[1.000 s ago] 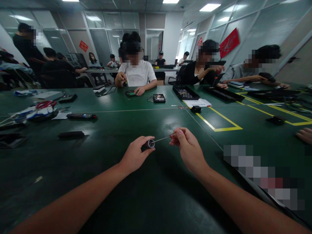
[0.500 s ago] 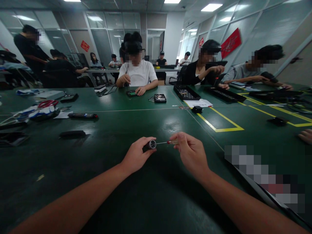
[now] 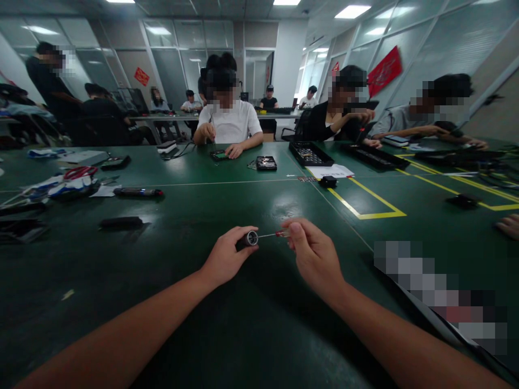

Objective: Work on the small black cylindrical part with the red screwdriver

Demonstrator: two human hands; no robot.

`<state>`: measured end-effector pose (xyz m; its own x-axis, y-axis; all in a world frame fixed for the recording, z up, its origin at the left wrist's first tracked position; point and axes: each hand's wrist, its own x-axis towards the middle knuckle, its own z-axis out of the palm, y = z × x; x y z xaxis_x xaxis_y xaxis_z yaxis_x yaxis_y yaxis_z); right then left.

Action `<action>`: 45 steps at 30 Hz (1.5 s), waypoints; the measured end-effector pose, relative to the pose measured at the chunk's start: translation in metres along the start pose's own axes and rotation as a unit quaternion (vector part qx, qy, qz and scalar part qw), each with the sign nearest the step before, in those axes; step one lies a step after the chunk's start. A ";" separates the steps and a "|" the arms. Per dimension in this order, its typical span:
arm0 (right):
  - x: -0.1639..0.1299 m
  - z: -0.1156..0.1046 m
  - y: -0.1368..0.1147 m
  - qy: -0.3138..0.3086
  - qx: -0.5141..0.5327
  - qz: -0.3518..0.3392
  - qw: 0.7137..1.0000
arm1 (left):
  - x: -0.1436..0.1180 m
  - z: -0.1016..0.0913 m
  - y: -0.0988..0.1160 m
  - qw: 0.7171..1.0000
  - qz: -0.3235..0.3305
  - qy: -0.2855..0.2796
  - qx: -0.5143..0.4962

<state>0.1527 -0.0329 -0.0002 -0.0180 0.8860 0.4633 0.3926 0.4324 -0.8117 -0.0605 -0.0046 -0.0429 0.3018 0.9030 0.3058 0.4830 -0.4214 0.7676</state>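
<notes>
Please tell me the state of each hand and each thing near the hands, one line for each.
Left hand: closed around the black cylinder.
Black cylinder: held above the table, open end toward the right hand.
Right hand: pinching the screwdriver.
Screwdriver: level, tip at the cylinder's end.
Table: green, bearing tools.

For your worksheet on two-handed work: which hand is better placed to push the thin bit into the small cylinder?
Probably the right hand: its fingers pinch the thin bit, whose tip meets the small cylinder. The left hand only steadies it.
</notes>
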 end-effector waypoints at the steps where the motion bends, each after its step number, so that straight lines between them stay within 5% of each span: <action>1: 0.000 0.000 -0.001 0.000 -0.006 -0.007 1.000 | 0.000 0.000 0.000 1.000 0.000 -0.002 -0.001; 45: -0.002 0.001 0.002 -0.017 -0.010 -0.012 1.000 | 0.001 -0.001 0.002 1.000 0.007 -0.008 -0.001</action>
<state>0.1520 -0.0338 -0.0032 -0.0580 0.8808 0.4700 0.4097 0.4503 -0.7933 -0.0600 -0.0047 -0.0411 0.3211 0.8954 0.3084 0.4770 -0.4342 0.7642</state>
